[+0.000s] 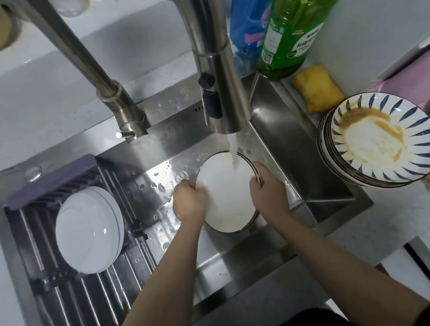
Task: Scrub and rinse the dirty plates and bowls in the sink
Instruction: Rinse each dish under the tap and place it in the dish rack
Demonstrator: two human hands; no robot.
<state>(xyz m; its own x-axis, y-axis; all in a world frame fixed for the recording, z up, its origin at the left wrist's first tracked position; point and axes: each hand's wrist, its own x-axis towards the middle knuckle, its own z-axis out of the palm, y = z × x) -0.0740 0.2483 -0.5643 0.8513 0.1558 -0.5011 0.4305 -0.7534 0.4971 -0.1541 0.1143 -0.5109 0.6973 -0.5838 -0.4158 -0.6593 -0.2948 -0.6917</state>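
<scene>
You have the plate (227, 193) held over the sink (279, 130), right under the tap (224, 93), so the water (234, 153) lands on its upper face and runs off into the basin. Your left hand (188, 199) curls round the left rim, and your right hand (267, 188) grips the right rim, fingers wrapped over the edge; both are closed on the plate, nothing else in them. Holding it by opposite edges keeps the white face bare to the stream (it looks clean already, so this is likely the rinse). Washed plates (89, 230) stand on edge in the rack (52, 176) to your left, where they can drain. The dirty stack (380, 141) waits on the counter to your right, sauce on the top bowl, with the sponge (317, 87) and soap bottle (297, 21) just behind it, all within reach.
</scene>
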